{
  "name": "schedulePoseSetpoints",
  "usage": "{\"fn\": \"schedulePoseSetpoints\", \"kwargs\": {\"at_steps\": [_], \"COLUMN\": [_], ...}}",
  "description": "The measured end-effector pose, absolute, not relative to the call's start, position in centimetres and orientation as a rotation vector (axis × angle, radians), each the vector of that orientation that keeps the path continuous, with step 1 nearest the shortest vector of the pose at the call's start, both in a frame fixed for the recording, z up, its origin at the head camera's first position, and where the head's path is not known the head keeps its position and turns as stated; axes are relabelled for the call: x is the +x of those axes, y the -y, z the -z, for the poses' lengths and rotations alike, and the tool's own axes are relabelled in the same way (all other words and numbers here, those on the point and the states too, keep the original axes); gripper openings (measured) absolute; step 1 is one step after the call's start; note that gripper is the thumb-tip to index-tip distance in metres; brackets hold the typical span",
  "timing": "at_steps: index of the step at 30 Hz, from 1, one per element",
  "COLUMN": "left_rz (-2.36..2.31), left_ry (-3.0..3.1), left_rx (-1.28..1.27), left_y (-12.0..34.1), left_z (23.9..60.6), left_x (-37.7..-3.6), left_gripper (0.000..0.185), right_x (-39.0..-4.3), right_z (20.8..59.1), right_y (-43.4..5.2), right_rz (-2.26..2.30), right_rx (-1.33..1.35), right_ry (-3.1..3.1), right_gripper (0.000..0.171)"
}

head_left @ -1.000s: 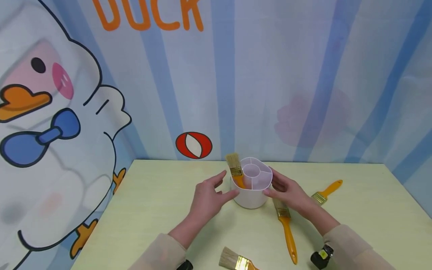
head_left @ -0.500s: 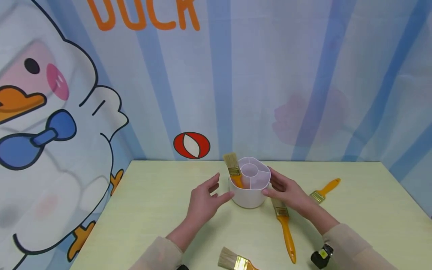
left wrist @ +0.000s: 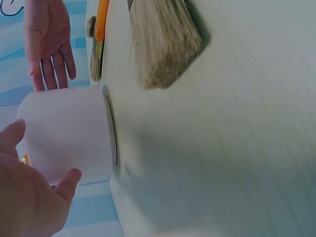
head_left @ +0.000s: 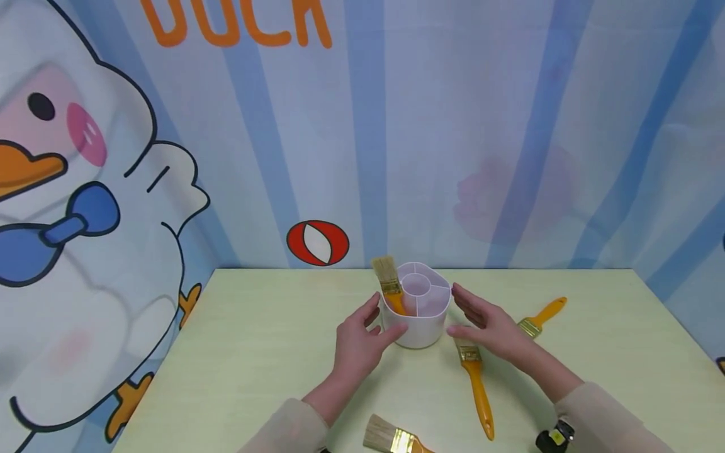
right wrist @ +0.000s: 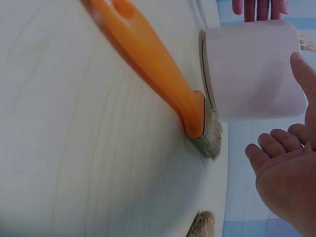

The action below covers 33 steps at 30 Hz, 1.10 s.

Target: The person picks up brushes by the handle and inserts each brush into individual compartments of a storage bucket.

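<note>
while our right hand has eased off the white holder at the tabletop's 12 o'clock, our left hand now touches it; both hands open, 1 brush inside.

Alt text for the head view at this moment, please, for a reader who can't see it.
Two open hands, the left hand and the right hand, flank a white divided cup on a pale green table; whether they touch it is unclear. One brush stands in the cup; three more brushes lie on the table.
</note>
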<state>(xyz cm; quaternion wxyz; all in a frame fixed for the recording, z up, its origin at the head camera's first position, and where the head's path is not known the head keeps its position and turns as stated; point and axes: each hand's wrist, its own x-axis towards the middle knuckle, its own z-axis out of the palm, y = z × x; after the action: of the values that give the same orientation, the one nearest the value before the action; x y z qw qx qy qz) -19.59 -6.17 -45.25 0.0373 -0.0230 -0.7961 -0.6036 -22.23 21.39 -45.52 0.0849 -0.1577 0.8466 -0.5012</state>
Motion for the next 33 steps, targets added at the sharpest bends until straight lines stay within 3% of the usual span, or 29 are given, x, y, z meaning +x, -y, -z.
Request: {"fn": "schedulePoseSetpoints", "kwargs": {"at_steps": [15, 27, 33], "left_rz": [1.892, 1.870, 1.862], "left_ry": [2.351, 2.354, 2.351], "left_rx": [-0.052, -0.047, -0.051], "left_y": [5.1, 5.1, 5.1], "left_z": [46.1, 46.1, 46.2], "left_x": [-19.8, -20.0, -20.1], "left_gripper": [0.077, 0.074, 0.074], "right_x": [-18.7, -15.0, -13.4], "right_z": [45.0, 45.0, 45.4], "right_y": [-22.9, -21.0, -19.7], "right_rz": [1.243, 1.124, 1.016], "right_rx": [-0.594, -0.621, -0.819], "right_ry": [-2.703, -2.615, -2.603], "right_gripper": [0.090, 0.086, 0.090]}}
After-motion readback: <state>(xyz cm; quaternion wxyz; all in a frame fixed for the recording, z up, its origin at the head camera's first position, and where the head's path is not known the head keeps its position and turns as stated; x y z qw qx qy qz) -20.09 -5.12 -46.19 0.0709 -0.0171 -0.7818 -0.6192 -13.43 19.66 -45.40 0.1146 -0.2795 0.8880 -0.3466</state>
